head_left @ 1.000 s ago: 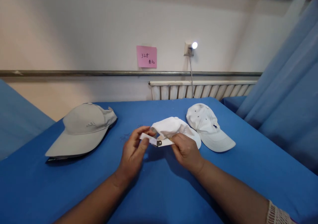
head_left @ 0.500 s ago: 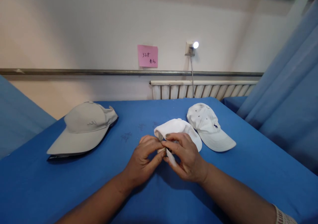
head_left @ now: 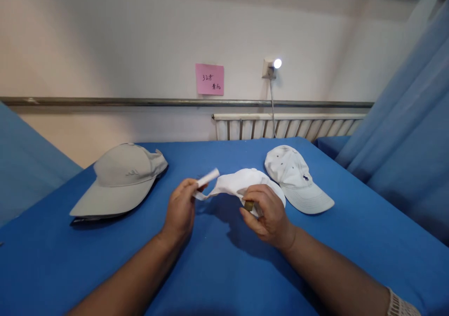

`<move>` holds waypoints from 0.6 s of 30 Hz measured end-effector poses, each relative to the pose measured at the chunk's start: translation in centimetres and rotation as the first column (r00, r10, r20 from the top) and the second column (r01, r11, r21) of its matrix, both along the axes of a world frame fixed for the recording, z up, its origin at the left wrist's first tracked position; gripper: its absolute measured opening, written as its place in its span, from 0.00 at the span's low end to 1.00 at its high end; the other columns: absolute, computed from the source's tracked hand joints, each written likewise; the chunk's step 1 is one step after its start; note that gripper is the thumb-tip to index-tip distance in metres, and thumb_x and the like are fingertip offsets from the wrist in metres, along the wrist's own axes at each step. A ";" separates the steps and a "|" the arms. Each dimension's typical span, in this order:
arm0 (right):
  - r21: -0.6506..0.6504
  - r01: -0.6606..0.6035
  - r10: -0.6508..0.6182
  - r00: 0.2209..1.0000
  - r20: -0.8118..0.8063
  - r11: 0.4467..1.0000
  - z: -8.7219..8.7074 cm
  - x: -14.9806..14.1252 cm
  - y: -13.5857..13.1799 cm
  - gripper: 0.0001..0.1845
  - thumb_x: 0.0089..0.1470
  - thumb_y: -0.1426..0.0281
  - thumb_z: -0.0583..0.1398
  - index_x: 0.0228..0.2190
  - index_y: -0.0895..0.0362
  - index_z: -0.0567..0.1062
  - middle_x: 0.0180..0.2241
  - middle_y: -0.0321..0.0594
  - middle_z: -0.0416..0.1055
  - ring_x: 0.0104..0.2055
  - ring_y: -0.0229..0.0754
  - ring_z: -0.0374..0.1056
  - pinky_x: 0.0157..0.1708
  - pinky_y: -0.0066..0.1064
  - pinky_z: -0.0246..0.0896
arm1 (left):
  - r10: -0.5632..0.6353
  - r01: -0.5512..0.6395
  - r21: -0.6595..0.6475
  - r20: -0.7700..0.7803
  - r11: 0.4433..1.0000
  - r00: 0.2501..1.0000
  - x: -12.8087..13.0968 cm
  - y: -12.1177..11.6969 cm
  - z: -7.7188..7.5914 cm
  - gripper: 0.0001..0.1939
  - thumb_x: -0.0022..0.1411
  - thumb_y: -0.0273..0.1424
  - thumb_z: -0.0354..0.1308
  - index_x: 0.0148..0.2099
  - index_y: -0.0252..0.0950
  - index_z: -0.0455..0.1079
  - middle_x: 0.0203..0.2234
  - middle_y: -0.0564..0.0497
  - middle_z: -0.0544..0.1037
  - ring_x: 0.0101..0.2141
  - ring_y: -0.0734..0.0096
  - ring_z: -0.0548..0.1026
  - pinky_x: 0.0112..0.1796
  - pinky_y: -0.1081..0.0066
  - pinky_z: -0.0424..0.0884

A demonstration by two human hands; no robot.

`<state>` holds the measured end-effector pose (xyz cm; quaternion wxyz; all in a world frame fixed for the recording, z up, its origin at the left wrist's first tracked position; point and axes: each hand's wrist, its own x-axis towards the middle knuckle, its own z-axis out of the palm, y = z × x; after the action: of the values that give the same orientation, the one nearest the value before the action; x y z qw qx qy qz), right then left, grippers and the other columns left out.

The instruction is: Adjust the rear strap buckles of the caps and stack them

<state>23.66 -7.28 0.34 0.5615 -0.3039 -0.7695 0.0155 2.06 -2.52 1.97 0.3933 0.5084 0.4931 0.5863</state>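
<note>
A white baseball cap rests between my hands, its back opening toward me. My left hand is closed on the cap's white strap, whose loose end sticks up to the right and is a little blurred. My right hand pinches a brass-coloured buckle at the cap's other side. The strap and the buckle are apart, with blue cloth visible between the two hands. Part of the cap's crown and brim is behind my right hand.
A beige cap sits at the left with something dark under it. To the right, a white cap with a small dark logo lies close to the middle cap. Blue cloth covers the table. Behind are a radiator and a wall rail.
My hands were together at the strap and buckle. My left hand has pulled left with the strap, and the strap has come away from the buckle; the right hand has barely moved.
</note>
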 end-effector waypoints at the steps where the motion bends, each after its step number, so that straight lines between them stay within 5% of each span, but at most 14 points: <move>1: -0.020 -0.005 0.005 1.000 0.004 1.000 -0.1 -0.1 0.1 0.13 0.58 0.72 0.61 0.45 0.54 0.69 0.40 0.44 0.71 0.42 0.45 0.68 0.42 0.40 0.67 | 0.065 -0.064 -0.017 0.026 0.998 0.998 -0.2 0.6 -0.1 0.07 0.55 0.34 0.58 0.33 0.35 0.70 0.31 0.49 0.76 0.34 0.65 0.74 0.36 0.67 0.70; 3: -0.072 -0.029 0.031 0.999 0.015 0.997 -0.5 -0.3 0.3 0.12 0.59 0.70 0.61 0.45 0.54 0.69 0.40 0.44 0.71 0.41 0.45 0.68 0.40 0.39 0.68 | 0.161 -0.161 0.000 0.048 0.987 0.986 -0.5 1.0 0.1 0.10 0.54 0.31 0.58 0.40 0.36 0.70 0.37 0.49 0.76 0.37 0.66 0.74 0.39 0.68 0.70; 6: -0.153 -0.083 0.086 0.996 0.011 0.985 -0.9 -0.9 0.5 0.11 0.60 0.68 0.61 0.45 0.53 0.71 0.38 0.42 0.70 0.38 0.43 0.67 0.37 0.37 0.67 | 0.202 -0.186 0.215 -0.054 0.959 0.978 -0.7 -0.1 0.8 0.07 0.59 0.31 0.55 0.40 0.38 0.70 0.38 0.51 0.75 0.41 0.67 0.73 0.44 0.68 0.69; 9: -0.218 -0.108 0.100 0.994 -0.045 0.970 -1.4 -1.3 0.6 0.09 0.60 0.68 0.61 0.43 0.54 0.72 0.36 0.40 0.70 0.37 0.42 0.67 0.37 0.35 0.67 | -0.015 0.198 0.347 -0.466 0.917 0.885 -0.5 -2.2 1.3 0.13 0.66 0.33 0.48 0.31 0.38 0.70 0.26 0.51 0.74 0.30 0.67 0.72 0.35 0.67 0.69; 11: -0.254 -0.103 0.073 0.989 -0.125 0.962 -1.7 -1.4 0.8 0.08 0.59 0.69 0.62 0.42 0.54 0.73 0.35 0.39 0.70 0.38 0.42 0.67 0.38 0.35 0.67 | -0.181 0.450 0.208 -0.712 0.869 0.678 0.2 -3.1 1.2 0.15 0.66 0.34 0.49 0.28 0.38 0.70 0.21 0.52 0.72 0.24 0.68 0.70 0.30 0.68 0.67; 14: -0.325 -0.119 0.013 0.950 -0.312 0.938 -2.1 -1.6 1.1 0.09 0.59 0.69 0.62 0.42 0.53 0.73 0.39 0.41 0.70 0.39 0.41 0.69 0.37 0.33 0.69 | -0.291 0.546 0.035 -0.816 0.837 0.500 1.7 -3.8 0.2 0.08 0.60 0.34 0.58 0.40 0.39 0.74 0.31 0.49 0.79 0.31 0.63 0.75 0.34 0.66 0.71; 16: -0.355 -0.158 -0.003 0.911 -0.412 0.922 -2.1 -1.8 1.0 0.10 0.59 0.68 0.61 0.43 0.53 0.72 0.40 0.41 0.69 0.40 0.41 0.70 0.36 0.32 0.71 | -0.323 0.545 0.036 -0.772 0.838 0.548 2.9 -4.1 -0.8 0.23 0.54 0.33 0.64 0.54 0.39 0.70 0.45 0.44 0.79 0.43 0.56 0.76 0.43 0.60 0.73; 18: -0.366 -0.212 0.041 0.906 -0.421 0.906 -1.7 -2.2 0.4 0.10 0.59 0.67 0.61 0.44 0.53 0.71 0.41 0.41 0.69 0.40 0.41 0.70 0.38 0.33 0.72 | -0.353 0.544 0.068 -0.692 0.837 0.630 3.7 -4.5 -1.8 0.28 0.53 0.31 0.65 0.57 0.39 0.67 0.51 0.41 0.76 0.48 0.53 0.75 0.49 0.55 0.72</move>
<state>21.47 -6.89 -1.32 0.6309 -0.3515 -0.6353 0.2734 5.72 -7.05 0.13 0.2566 0.8359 0.3697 0.3141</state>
